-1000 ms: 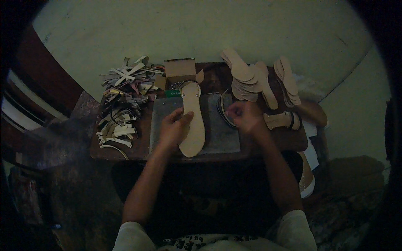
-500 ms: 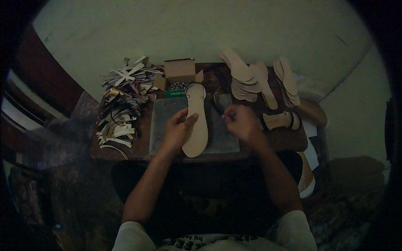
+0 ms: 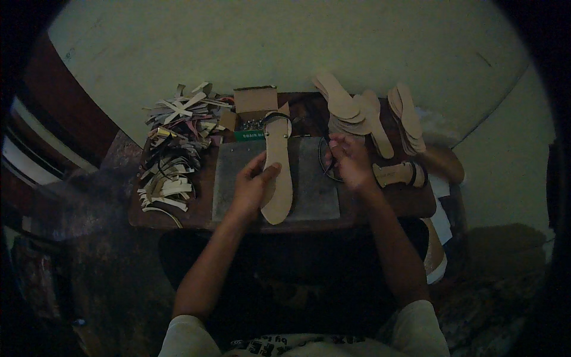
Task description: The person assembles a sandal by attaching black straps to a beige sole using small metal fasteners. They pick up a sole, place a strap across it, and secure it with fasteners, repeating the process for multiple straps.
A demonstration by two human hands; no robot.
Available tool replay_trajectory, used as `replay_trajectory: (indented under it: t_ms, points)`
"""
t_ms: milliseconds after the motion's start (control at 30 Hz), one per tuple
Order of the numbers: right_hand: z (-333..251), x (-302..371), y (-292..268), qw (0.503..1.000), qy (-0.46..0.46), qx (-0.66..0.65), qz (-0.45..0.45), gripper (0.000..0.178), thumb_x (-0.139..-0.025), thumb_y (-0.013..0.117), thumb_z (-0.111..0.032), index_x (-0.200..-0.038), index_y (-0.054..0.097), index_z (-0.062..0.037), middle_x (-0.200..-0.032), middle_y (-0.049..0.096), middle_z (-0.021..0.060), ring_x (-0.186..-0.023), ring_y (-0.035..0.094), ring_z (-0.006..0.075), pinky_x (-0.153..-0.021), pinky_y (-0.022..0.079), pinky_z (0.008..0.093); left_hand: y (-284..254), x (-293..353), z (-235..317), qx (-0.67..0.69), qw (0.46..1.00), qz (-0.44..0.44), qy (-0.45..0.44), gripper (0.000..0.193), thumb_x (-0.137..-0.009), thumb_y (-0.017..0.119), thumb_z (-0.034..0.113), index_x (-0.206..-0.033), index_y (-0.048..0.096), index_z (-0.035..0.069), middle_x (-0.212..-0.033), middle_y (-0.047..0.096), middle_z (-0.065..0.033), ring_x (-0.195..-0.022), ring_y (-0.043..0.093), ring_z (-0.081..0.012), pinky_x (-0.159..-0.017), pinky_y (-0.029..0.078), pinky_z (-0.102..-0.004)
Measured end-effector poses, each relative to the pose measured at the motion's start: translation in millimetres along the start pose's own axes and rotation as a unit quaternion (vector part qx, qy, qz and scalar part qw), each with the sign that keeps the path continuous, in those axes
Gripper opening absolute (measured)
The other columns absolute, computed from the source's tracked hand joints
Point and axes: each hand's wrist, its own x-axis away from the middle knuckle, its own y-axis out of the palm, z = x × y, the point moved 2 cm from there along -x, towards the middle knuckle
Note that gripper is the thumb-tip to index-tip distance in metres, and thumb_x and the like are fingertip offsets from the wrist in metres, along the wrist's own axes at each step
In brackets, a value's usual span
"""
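My left hand (image 3: 254, 185) is closed round the side of a beige shoe insole (image 3: 278, 193), its thumb lying on top. A dark strap (image 3: 276, 114) arches over the insole's far end, with a shiny round nail head at either side. To the right, my right hand (image 3: 350, 160) pinches a thin dark strap (image 3: 324, 156) that curves in a loop beside the fingers. Beneath both hands lies a grey slab (image 3: 238, 178) on the brown wooden table (image 3: 386, 202).
An open cardboard box (image 3: 256, 98) of small metal nails stands behind the slab. Heaped strap strips (image 3: 172, 160) cover the left side. Stacked insoles (image 3: 342, 107) and another insole stack (image 3: 406, 119) lie at the far right. A strapped sole (image 3: 395, 174) rests near my right hand.
My right hand has moved slightly right and up, turning so its fingers point upward, and the thin strap moved with it. My left hand and the insole have barely shifted.
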Motion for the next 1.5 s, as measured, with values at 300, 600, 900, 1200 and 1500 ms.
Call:
replay_trajectory:
  t_ms: [300,600,900,1200,1500]
  points:
    - [-17,0,-10,0.958,0.104,-0.259,0.065,0.034,-0.096,0.059,-0.036,-0.106,0.061,-0.0035,-0.063,0.033,-0.0057,-0.055,0.035,0.006,-0.054,0.036,0.0264,9,14,11,-0.171,0.981,-0.014,0.086,0.036,-0.086,0.071,0.011,-0.119,0.065,0.001,-0.094,0.07,-0.0069,-0.084,0.063,-0.0119,-0.073,0.05,-0.0268]
    - [-34,7,3,0.997,-0.054,-0.042,0.042,0.042,-0.08,0.08,-0.032,-0.108,0.069,-0.0032,-0.089,0.068,0.0014,-0.079,0.059,0.0095,-0.069,0.047,0.0245,15,20,16,-0.282,0.936,-0.102,0.185,0.026,-0.082,0.074,0.012,-0.107,0.072,0.004,-0.089,0.066,-0.005,-0.073,0.058,-0.0109,-0.067,0.047,-0.0269]
    - [-29,1,-8,0.991,-0.061,0.096,0.063,0.042,-0.081,0.079,-0.038,-0.096,0.072,-0.0003,-0.084,0.069,0.0057,-0.08,0.061,0.0117,-0.075,0.048,0.0276,19,26,31,-0.223,0.964,-0.142,0.025,0.03,-0.084,0.075,0.013,-0.111,0.069,0.003,-0.097,0.07,-0.0086,-0.083,0.065,-0.0128,-0.072,0.051,-0.0271]
    - [-22,-4,-9,0.98,-0.129,0.052,0.142,0.039,-0.086,0.074,-0.036,-0.098,0.07,0.0011,-0.087,0.068,0.0094,-0.082,0.063,0.0146,-0.076,0.049,0.0297,6,17,26,-0.195,0.974,-0.109,-0.028,0.038,-0.084,0.073,0.008,-0.12,0.063,0.002,-0.106,0.069,-0.0088,-0.091,0.065,-0.014,-0.08,0.052,-0.0275]
    - [-18,20,22,0.989,-0.105,0.094,0.04,0.025,-0.092,0.067,-0.026,-0.098,0.068,-0.0023,-0.09,0.065,0.0094,-0.087,0.059,0.016,-0.081,0.046,0.0297,5,11,14,-0.051,0.996,-0.061,-0.042,0.057,-0.082,0.071,0.0,-0.134,0.047,-0.001,-0.114,0.067,-0.0136,-0.098,0.065,-0.0186,-0.082,0.054,-0.0302]
